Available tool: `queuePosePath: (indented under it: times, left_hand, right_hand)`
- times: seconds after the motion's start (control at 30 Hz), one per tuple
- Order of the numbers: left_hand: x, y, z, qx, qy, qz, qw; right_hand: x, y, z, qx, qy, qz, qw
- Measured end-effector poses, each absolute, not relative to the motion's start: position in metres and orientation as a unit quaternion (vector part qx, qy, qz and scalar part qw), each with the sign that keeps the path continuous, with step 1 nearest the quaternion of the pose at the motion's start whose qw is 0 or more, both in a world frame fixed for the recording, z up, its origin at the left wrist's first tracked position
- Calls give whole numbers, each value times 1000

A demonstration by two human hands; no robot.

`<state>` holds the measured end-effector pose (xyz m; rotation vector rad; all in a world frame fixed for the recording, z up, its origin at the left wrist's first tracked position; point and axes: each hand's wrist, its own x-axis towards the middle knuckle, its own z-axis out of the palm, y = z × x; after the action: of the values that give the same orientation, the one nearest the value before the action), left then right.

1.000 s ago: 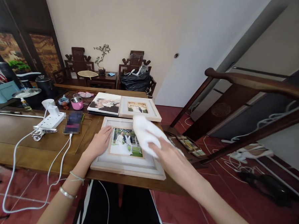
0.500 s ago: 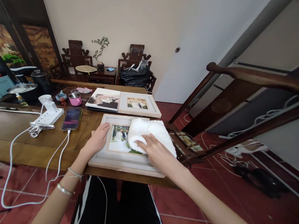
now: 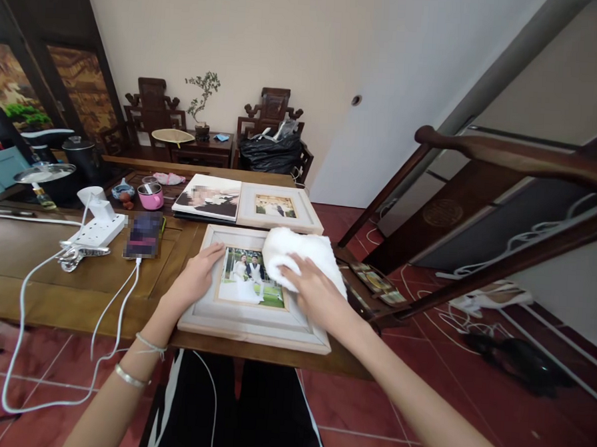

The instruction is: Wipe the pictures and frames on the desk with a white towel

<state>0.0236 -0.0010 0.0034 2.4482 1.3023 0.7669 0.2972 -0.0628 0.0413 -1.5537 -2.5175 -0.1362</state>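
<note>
A pale wooden picture frame [image 3: 257, 328] lies flat at the table's front edge, with a wedding photo [image 3: 248, 284] in its middle. My left hand [image 3: 199, 272] rests on the frame's left side, fingers stretched out over the border. In my right hand [image 3: 315, 291] is a bunched white cloth [image 3: 297, 247], pressed onto the upper right of the frame. The cloth covers that corner and touches the photo's right edge. The fingers of this hand lie over the cloth.
Behind lie a second picture frame [image 3: 306, 217] and a photo album [image 3: 210, 197]. To the left are a phone [image 3: 144, 234] on a charging cable, a power strip [image 3: 102, 230] and a pink cup [image 3: 150, 197]. A wooden chair [image 3: 445, 184] stands close on the right.
My right hand has slid the cloth up and slightly right, so more of the photo shows. My left hand stays on the frame's left side.
</note>
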Motion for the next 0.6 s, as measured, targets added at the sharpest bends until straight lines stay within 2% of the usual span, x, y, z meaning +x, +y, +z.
queuePosePath:
  times: [0.2, 0.6]
  left_hand:
    - [25, -2, 4, 838, 472, 245, 123]
    - [30, -6, 9, 834, 487, 229, 120]
  right_hand:
    - [298, -23, 40, -500, -861, -68, 62]
    - [284, -149, 75, -443, -896, 39, 7]
